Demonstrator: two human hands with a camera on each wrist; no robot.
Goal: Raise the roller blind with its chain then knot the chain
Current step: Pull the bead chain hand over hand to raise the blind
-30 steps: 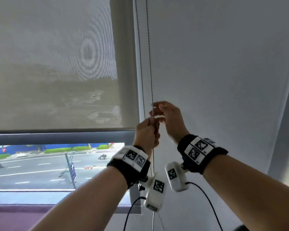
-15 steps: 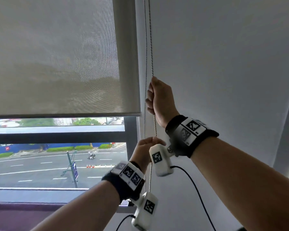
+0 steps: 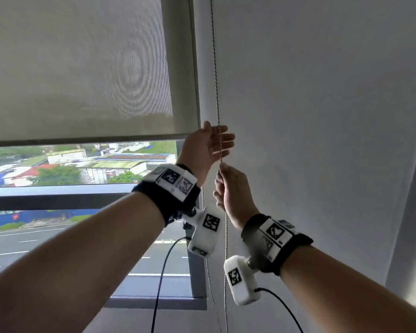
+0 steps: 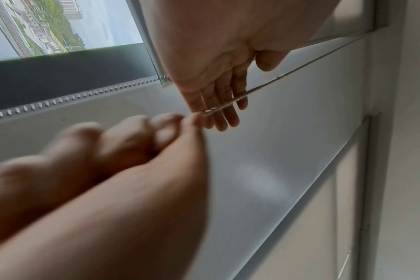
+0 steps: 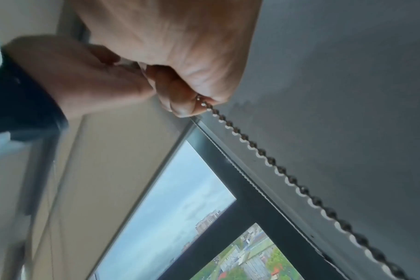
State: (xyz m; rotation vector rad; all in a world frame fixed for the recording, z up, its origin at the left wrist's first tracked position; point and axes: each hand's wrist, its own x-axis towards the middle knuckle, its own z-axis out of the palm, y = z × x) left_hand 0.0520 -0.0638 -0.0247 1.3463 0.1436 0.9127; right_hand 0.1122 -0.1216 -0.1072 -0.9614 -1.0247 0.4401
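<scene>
Centrally, the bead chain (image 3: 216,75) hangs beside the roller blind (image 3: 82,68): light, limp, slippery between beads. Right hand (image 3: 233,188) pinches it; left hand (image 3: 207,147), fingers spread, reaches just above.

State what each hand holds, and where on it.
The right hand pinches the chain between thumb and fingers, on the taut strand just below the left hand. The left hand is open beside that strand, gripping nothing.

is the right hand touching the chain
Touching. The right wrist view shows the right hand pinching the chain where it leaves the fingers; the head view agrees.
</scene>
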